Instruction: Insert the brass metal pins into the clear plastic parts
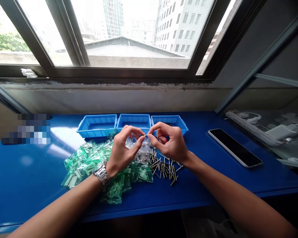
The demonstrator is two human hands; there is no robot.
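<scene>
Between my two hands, above the table, is a thin light metal pin [145, 135]. My left hand [124, 145] pinches its left end between thumb and forefinger, and a metal watch is on that wrist. The right end sits in the pinch of my right hand [171, 140], whose other fingers are curled. Below and right lies a loose pile of thin metal pins with dark and brassy parts [165, 167]. Under my left hand are green plastic packets [89, 160] with pale pieces inside. Clear plastic bags [142, 155] lie between packets and pins, partly hidden by my hands.
Three blue bins stand in a row behind my hands: a left bin [96, 133], a middle bin [134, 116] and a right bin [184, 127] with dark items inside. A phone [234, 147] lies right on the blue table [39, 185]. White cables and a charger [279, 134] sit farther right.
</scene>
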